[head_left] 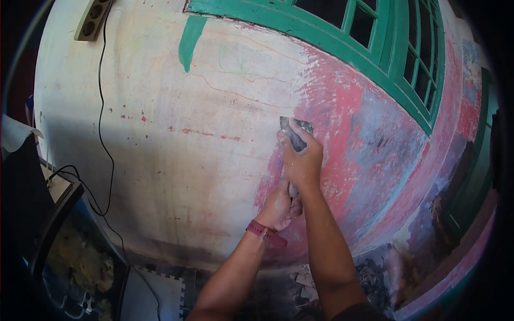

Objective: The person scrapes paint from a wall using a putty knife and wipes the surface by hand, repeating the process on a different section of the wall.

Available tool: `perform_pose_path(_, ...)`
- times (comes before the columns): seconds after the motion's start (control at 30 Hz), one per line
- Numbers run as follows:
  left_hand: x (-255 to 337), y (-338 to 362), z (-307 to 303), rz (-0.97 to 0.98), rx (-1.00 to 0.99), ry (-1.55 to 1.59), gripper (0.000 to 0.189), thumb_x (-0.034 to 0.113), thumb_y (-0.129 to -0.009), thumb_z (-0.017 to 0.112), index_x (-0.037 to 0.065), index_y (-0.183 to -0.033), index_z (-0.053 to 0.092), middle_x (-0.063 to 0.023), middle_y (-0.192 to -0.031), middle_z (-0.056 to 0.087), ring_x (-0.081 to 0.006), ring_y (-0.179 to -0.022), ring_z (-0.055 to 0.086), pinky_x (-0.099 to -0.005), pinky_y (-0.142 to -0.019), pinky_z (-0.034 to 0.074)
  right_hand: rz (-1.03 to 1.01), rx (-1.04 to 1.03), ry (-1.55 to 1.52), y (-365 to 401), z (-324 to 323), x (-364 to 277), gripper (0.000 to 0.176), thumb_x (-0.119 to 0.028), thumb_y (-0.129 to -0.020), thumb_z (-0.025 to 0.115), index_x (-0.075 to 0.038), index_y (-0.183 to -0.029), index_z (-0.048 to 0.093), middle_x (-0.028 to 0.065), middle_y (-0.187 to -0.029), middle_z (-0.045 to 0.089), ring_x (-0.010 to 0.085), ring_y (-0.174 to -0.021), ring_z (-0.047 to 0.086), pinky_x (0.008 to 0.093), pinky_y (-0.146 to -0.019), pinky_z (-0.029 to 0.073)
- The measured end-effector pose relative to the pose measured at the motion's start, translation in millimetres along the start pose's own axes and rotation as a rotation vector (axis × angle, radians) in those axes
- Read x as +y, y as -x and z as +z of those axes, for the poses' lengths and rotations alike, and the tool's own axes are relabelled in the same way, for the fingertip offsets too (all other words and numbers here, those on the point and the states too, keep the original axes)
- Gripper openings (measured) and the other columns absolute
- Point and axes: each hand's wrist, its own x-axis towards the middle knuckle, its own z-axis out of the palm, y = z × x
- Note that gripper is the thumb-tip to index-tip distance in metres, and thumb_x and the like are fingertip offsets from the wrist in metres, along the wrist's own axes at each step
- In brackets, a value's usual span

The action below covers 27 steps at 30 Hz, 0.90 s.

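Both of my hands are on a scraper [301, 140], its wide grey blade up against the wall [214, 155]. My right hand [304, 163] grips it high, with fingers spread over the blade. Lower down, my left hand [279, 207] is wrapped round the handle, which is mostly hidden by the fingers. A maroon watch strap [266, 234] circles the left wrist. The blade sits at the border between whitish paint on the left and scraped pink and bluish-grey patches [342, 134] on the right.
A green window frame [321, 40] slants across the upper right. At upper left hangs a power strip [92, 20], its black cable [101, 101] running down the wall. A dark glossy panel [80, 257] stands lower left beside a pale foam mat [152, 291]. Paint debris [308, 291] lies on the floor.
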Motion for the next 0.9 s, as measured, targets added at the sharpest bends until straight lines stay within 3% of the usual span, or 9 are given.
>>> perform_pose_path(0.13,-13.9,6.5,-11.7,-0.042,-0.084,-0.115,0.057,0.059,-0.112,0.030,0.011,-0.097,0.058,0.0004,-0.065,0.054,-0.0097,-0.046,0.046,-0.0234,-0.042,0.034,0.009,-0.079,0.082,19.0,-13.6,13.6,0.043,-0.010,-0.093,0.077,0.004,-0.133,0.068,0.0157,-0.114,0.077,0.0126,-0.101,0.067,0.0292,-0.094,0.053)
perform_pose_path(0.23,-4.1,13.7,-22.5,-0.143,-0.143,-0.176,0.056,0.058,-0.112,0.029,0.011,-0.099,0.058,0.0001,-0.067,0.055,-0.0104,-0.049,0.049,-0.0240,-0.045,0.036,0.060,-0.059,0.048,30.5,-11.0,14.8,0.043,-0.010,-0.094,0.076,0.005,-0.133,0.067,0.0157,-0.115,0.076,0.0130,-0.104,0.067,0.0293,-0.095,0.053)
perform_pose_path(0.33,5.4,5.3,-16.5,0.001,-0.166,-0.131,0.060,0.060,-0.112,0.026,0.012,-0.097,0.058,-0.0002,-0.069,0.055,-0.0125,-0.054,0.051,-0.0256,-0.047,0.038,-0.019,-0.029,0.044,5.8,0.5,-6.0,0.042,-0.007,-0.094,0.075,0.006,-0.134,0.067,0.0160,-0.117,0.075,0.0138,-0.106,0.067,0.0304,-0.097,0.052)
perform_pose_path(0.43,0.4,0.3,-19.7,-0.009,-0.201,-0.057,0.059,0.061,-0.112,0.027,0.012,-0.097,0.057,0.0000,-0.070,0.055,-0.0124,-0.055,0.051,-0.0256,-0.046,0.036,-0.044,-0.020,0.020,4.1,0.8,-2.9,0.042,-0.011,-0.092,0.076,0.004,-0.131,0.069,0.0209,-0.112,0.077,0.0155,-0.099,0.070,0.0314,-0.091,0.054)
perform_pose_path(0.53,-2.2,14.3,-21.4,-0.129,-0.225,-0.114,0.056,0.059,-0.112,0.031,0.012,-0.096,0.057,0.0007,-0.071,0.054,-0.0106,-0.055,0.049,-0.0241,-0.048,0.036,0.016,-0.049,0.035,25.7,-9.0,12.3,0.042,-0.012,-0.092,0.077,0.005,-0.130,0.069,0.0207,-0.110,0.077,0.0151,-0.099,0.070,0.0308,-0.090,0.054)
perform_pose_path(0.63,2.4,16.4,-15.9,-0.033,-0.232,-0.128,0.056,0.059,-0.112,0.029,0.012,-0.098,0.056,0.0009,-0.073,0.055,-0.0120,-0.057,0.051,-0.0251,-0.052,0.040,-0.090,-0.021,0.056,13.8,-2.0,17.6,0.042,-0.014,-0.093,0.077,0.005,-0.129,0.070,0.0199,-0.108,0.078,0.0147,-0.098,0.070,0.0304,-0.089,0.054)
perform_pose_path(0.73,13.9,5.9,-8.1,0.014,-0.215,0.032,0.058,0.059,-0.112,0.027,0.012,-0.094,0.056,-0.0005,-0.074,0.056,-0.0161,-0.060,0.054,-0.0283,-0.056,0.044,-0.045,-0.017,0.044,-6.6,6.0,-16.0,0.042,-0.016,-0.093,0.078,0.005,-0.129,0.070,0.0193,-0.107,0.078,0.0152,-0.097,0.070,0.0306,-0.089,0.054)
perform_pose_path(0.83,8.7,10.3,-2.9,0.004,-0.140,-0.067,0.057,0.058,-0.113,0.029,0.012,-0.092,0.056,-0.0008,-0.073,0.055,-0.0157,-0.060,0.053,-0.0293,-0.054,0.044,-0.016,-0.057,0.070,0.2,-1.6,-16.9,0.043,-0.017,-0.092,0.079,0.005,-0.128,0.070,0.0191,-0.108,0.078,0.0154,-0.097,0.071,0.0302,-0.089,0.055)
perform_pose_path(0.9,11.1,24.8,-9.5,-0.061,-0.214,-0.165,0.053,0.055,-0.113,0.033,0.012,-0.093,0.055,-0.0001,-0.072,0.054,-0.0135,-0.058,0.052,-0.0279,-0.052,0.042,0.009,-0.068,0.059,20.3,-8.8,4.7,0.044,-0.017,-0.092,0.079,0.006,-0.128,0.070,0.0194,-0.109,0.078,0.0156,-0.098,0.071,0.0299,-0.090,0.055)
